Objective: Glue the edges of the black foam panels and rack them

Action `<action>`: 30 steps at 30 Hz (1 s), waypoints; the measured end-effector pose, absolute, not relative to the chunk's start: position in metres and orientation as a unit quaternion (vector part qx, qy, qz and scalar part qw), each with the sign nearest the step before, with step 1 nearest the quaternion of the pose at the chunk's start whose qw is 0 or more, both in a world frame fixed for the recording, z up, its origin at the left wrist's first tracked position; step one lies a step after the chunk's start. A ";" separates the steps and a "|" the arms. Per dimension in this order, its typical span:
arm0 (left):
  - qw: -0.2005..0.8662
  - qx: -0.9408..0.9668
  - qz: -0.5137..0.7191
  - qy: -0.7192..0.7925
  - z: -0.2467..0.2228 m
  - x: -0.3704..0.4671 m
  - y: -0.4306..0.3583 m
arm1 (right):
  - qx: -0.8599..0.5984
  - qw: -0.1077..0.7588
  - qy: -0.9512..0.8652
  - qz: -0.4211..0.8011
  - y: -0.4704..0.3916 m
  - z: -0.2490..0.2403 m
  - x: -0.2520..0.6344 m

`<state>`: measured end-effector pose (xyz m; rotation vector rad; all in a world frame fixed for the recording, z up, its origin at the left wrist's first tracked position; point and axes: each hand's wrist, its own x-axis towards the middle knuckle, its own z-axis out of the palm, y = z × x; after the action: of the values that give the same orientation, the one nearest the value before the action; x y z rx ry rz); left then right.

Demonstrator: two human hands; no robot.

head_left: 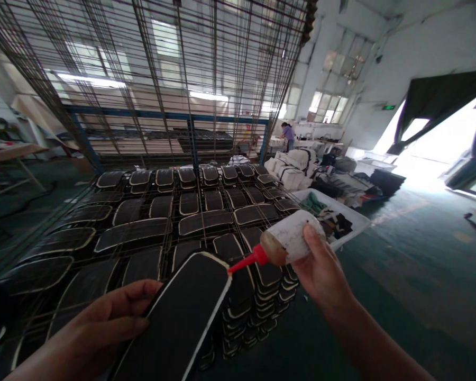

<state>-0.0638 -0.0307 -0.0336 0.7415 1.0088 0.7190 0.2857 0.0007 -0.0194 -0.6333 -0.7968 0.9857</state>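
Left hand (107, 320) pinches black panel (178, 317) by its edge; right hand (323, 267) grips squeeze bottle (291, 238); red nozzle (249, 260) at panel's pale-lined corner.

Black panel (174, 312), flat, long, rounded corners, dark matte face up; held by its left edge, tilted, far end pointing up and to the right, near end cut off by bottom of view. Pale line (210, 323) runs along the visible border, whitish down both long sides, yellower on the far end near the right corner. Squeeze bottle (285, 238), whitish, smudged, brownish-amber toward the neck, held on its side, sloping down to the left. Red nozzle (246, 260), tapered, tip at panel's far right corner, on the pale line.
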 end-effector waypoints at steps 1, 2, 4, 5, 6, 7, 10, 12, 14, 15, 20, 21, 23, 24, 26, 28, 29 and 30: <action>0.748 0.330 0.339 0.465 -0.033 -0.062 -0.031 | -0.294 0.761 -0.367 0.447 0.001 -0.021 0.285; 0.744 0.322 0.348 0.470 -0.033 -0.061 -0.032 | -0.295 0.762 -0.369 0.442 0.001 -0.022 0.284; 0.740 0.312 0.359 0.476 -0.030 -0.057 -0.033 | -0.294 0.765 -0.372 0.436 0.001 -0.023 0.283; 0.741 0.308 0.362 0.475 -0.028 -0.056 -0.033 | -0.294 0.765 -0.373 0.435 0.000 -0.023 0.282; 0.744 0.302 0.364 0.472 -0.027 -0.055 -0.033 | -0.294 0.766 -0.373 0.434 -0.001 -0.023 0.282; 0.747 0.297 0.366 0.468 -0.026 -0.054 -0.033 | -0.294 0.764 -0.374 0.435 -0.002 -0.023 0.281; 0.753 0.292 0.364 0.463 -0.025 -0.054 -0.032 | -0.289 0.756 -0.376 0.451 -0.006 -0.024 0.278; 0.752 0.295 0.362 0.464 -0.024 -0.055 -0.031 | -0.285 0.752 -0.376 0.460 -0.009 -0.026 0.276; 0.752 0.301 0.360 0.463 -0.022 -0.054 -0.031 | -0.286 0.753 -0.372 0.461 -0.012 -0.028 0.274; 0.751 0.305 0.359 0.462 -0.020 -0.053 -0.032 | -0.288 0.753 -0.370 0.461 -0.014 -0.028 0.273; 0.748 0.311 0.357 0.464 -0.014 -0.051 -0.033 | -0.294 0.739 -0.385 0.468 -0.024 -0.028 0.264; 0.750 0.311 0.355 0.463 -0.014 -0.051 -0.033 | -0.294 0.736 -0.389 0.469 -0.026 -0.027 0.263; 0.756 0.312 0.349 0.457 -0.014 -0.051 -0.031 | -0.295 0.733 -0.395 0.469 -0.031 -0.027 0.259; 0.759 0.312 0.347 0.455 -0.015 -0.052 -0.031 | -0.295 0.732 -0.396 0.469 -0.034 -0.027 0.258; 0.758 0.308 0.350 0.456 -0.015 -0.052 -0.029 | -0.291 0.728 -0.400 0.474 -0.039 -0.028 0.255; 0.752 0.304 0.360 0.461 -0.015 -0.051 -0.028 | -0.287 0.717 -0.410 0.486 -0.045 -0.031 0.254; 0.749 0.304 0.363 0.463 -0.014 -0.050 -0.027 | -0.284 0.709 -0.419 0.492 -0.048 -0.032 0.254; 0.746 0.304 0.366 0.466 -0.013 -0.050 -0.027 | -0.280 0.700 -0.430 0.497 -0.051 -0.033 0.254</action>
<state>-0.0501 -0.0273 -0.0134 0.6650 1.0189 0.8004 0.2536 -0.0510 -0.0332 -0.6248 -0.9585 1.1072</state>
